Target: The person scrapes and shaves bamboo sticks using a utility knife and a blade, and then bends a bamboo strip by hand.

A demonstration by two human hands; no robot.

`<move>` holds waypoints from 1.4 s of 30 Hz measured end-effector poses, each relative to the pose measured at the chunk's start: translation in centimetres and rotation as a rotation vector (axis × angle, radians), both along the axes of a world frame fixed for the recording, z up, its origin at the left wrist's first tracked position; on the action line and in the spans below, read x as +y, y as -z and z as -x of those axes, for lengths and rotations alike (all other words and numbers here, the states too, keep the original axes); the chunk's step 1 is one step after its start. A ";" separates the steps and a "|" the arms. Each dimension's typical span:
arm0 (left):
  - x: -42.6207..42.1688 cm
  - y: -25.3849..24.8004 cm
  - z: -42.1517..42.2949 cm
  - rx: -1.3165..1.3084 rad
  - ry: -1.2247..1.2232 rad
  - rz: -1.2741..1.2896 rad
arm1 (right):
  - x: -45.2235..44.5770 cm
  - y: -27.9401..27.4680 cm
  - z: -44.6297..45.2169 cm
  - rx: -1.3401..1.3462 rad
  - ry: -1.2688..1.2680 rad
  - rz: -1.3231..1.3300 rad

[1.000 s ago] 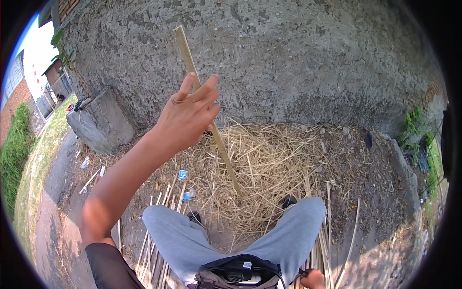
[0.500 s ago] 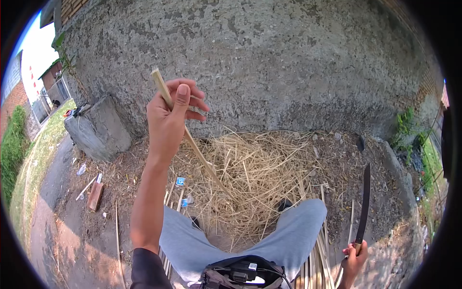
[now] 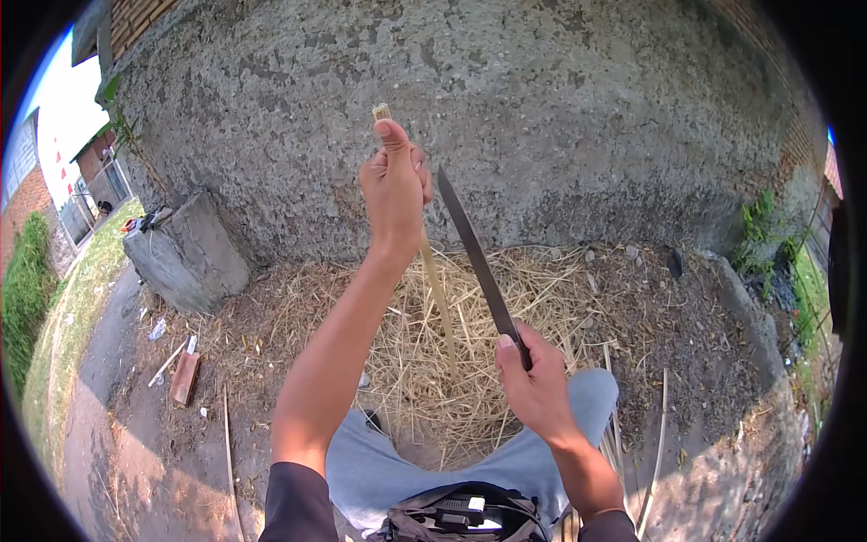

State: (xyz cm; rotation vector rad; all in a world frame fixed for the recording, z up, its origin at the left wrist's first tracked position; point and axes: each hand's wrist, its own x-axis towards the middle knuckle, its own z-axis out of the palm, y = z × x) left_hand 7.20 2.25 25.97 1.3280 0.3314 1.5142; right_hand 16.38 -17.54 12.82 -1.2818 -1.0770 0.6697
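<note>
Left hand: the left hand is raised in front of the wall, fingers closed around the upper part of a wooden strip, thumb pointing up near its top end.
Strip: long, narrow and pale, it slants down from the left fist, its cut top end showing just above the thumb. The lower end reaches the straw pile; it looks to be resting there, though the loose pieces make that hard to tell.
Right hand: the right hand is lower, above the person's right thigh, gripping the knife by its handle, with the thumb laid along it.
Knife: the long dark blade tilts up and to the left, its tip just beside the left hand and its lower part to the right of the strip.
Straw pile: pale, tangled pieces spread over the ground between the legs and the wall.
Legs: grey trousers, knees apart, with a dark bag at the waist.
Left side: a concrete block stands against the wall; a reddish brick piece lies nearer the person.
Right side: a long thin stick lies on the ground beyond the right leg.
</note>
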 end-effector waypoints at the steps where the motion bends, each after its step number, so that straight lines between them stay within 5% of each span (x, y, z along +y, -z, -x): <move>1: -0.2 -0.1 -0.4 -0.022 -0.027 -0.024 | 0.6 -0.5 0.0 -0.100 0.000 0.013; 9: -0.8 0.0 -2.1 0.001 0.031 -0.063 | 2.6 -0.3 0.5 -0.481 0.057 0.163; 14: -0.4 0.0 -2.4 0.035 0.015 -0.088 | 4.6 11.5 -1.5 -0.581 0.013 0.328; 19: 0.1 0.4 -3.0 0.066 -0.003 -0.118 | 4.4 8.8 -1.3 -0.533 -0.009 0.373; 25: 1.4 0.0 -3.4 0.048 0.009 -0.130 | 4.8 2.0 0.0 -0.298 0.087 0.113; 27: 1.4 0.0 -3.2 0.049 0.014 -0.131 | 5.9 6.2 0.7 -0.330 0.094 0.156; 29: 1.5 -0.3 -3.1 0.034 -0.044 -0.094 | 7.7 18.4 0.5 -0.593 0.122 0.317; 32: 2.7 0.1 -2.3 0.036 -0.019 -0.068 | 8.0 22.3 -1.0 -0.522 0.077 0.476; 35: 2.9 0.0 -2.2 0.048 -0.030 -0.111 | 8.8 13.9 -2.2 -0.387 -0.104 0.543; 42: 4.9 0.2 -1.6 0.066 -0.033 -0.095 | 9.4 13.8 -2.9 -0.381 -0.142 0.540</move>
